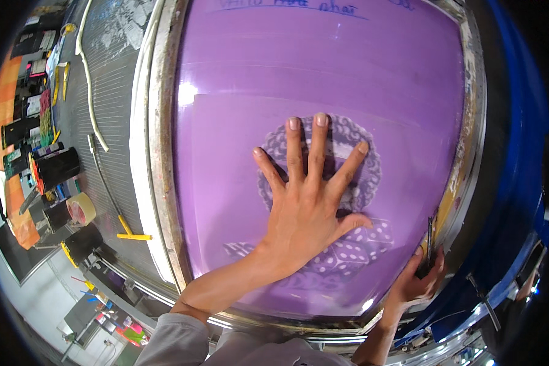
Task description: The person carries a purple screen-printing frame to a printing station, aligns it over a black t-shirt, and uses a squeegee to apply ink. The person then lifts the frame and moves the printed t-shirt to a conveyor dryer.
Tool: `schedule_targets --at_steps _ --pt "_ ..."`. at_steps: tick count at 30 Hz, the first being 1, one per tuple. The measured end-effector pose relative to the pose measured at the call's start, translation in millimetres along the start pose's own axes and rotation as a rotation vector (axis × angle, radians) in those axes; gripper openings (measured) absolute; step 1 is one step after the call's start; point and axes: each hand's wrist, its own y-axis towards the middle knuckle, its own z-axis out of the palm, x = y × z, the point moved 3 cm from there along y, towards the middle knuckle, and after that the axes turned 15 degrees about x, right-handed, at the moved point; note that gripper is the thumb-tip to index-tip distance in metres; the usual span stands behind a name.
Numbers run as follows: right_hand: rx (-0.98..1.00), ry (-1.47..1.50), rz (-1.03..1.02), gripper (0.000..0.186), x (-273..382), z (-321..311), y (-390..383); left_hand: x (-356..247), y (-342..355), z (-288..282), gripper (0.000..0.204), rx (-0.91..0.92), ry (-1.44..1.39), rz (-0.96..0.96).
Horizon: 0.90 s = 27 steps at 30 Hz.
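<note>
As the left hand (305, 192) touches purple mesh (421, 122), black tubs (59, 169) hide their contents.

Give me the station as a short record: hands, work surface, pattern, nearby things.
Left hand: open, fingers spread, palm down over the round pattern
Right hand: fingers around a black object, kind unclear, by the frame at lower right
Work surface: purple screen within the frame
Pattern: round pattern, with dice nearer the person
Left side: yellow-handled tool, tape roll

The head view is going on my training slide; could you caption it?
Left hand spread over a purple framed screen, right hand curled around a dark object near its lower-right corner.
</note>
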Motion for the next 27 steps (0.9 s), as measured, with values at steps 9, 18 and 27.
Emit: schedule_targets --at_steps 9,18,27 --pt "-0.027 -0.011 0.032 0.037 3 3 -2 79 -55 -5 0.106 0.021 -0.026 -0.101" --pt "-0.056 -0.052 0.006 0.037 -6 10 -2 77 -45 4 0.097 0.02 -0.092 -0.058" --pt "-0.034 -0.017 0.02 0.042 -1 7 -3 80 -46 7 0.094 -0.028 -0.097 -0.048"
